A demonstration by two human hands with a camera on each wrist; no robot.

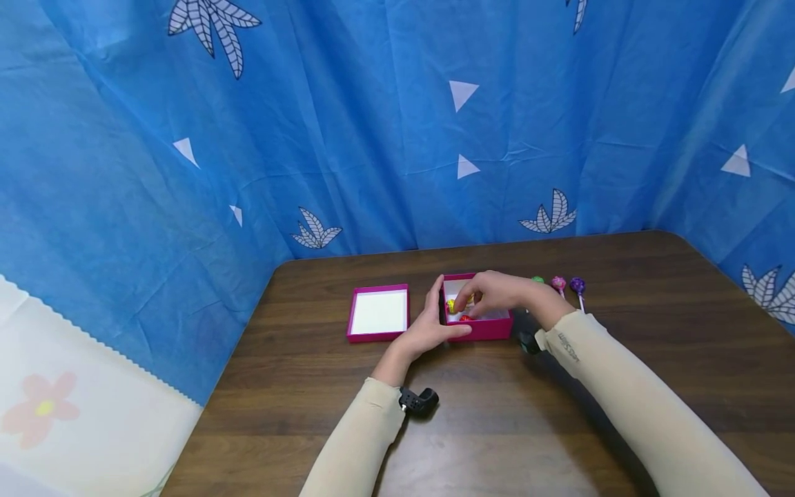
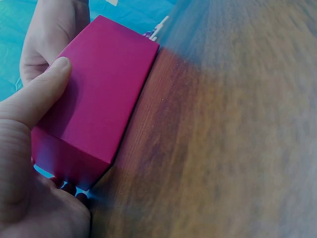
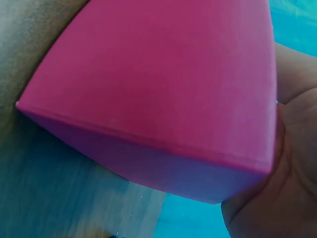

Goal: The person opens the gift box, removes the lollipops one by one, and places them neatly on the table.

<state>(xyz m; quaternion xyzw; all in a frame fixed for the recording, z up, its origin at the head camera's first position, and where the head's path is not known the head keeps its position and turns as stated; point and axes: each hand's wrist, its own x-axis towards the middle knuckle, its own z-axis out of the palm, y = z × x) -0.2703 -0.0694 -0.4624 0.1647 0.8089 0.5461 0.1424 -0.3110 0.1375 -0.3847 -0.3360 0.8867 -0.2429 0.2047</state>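
A deep pink box (image 1: pixel 487 331) with a white inside stands uncovered on the table. My left hand (image 1: pixel 425 330) holds its near left corner, thumb against the front face and fingers along the left side. From above, my right hand (image 1: pixel 493 291) reaches into the box with bent fingers. Beside those fingertips lie a yellow-wrapped lollipop (image 1: pixel 451 305) and a red-wrapped candy (image 1: pixel 466 318). A bit more yellow shows between the fingers; I cannot tell whether they pinch it. The right wrist view is mostly filled by the box's pink side (image 3: pixel 163 74).
Left of the box lies its square lid (image 1: pixel 380 312), white inside up with a pink rim. Right of it are a green lollipop (image 1: pixel 537 279), a pink lollipop (image 1: pixel 559 284) and a purple lollipop (image 1: pixel 577 286). A blue curtain (image 1: pixel 397 124) hangs behind the wooden table (image 1: pixel 472 421).
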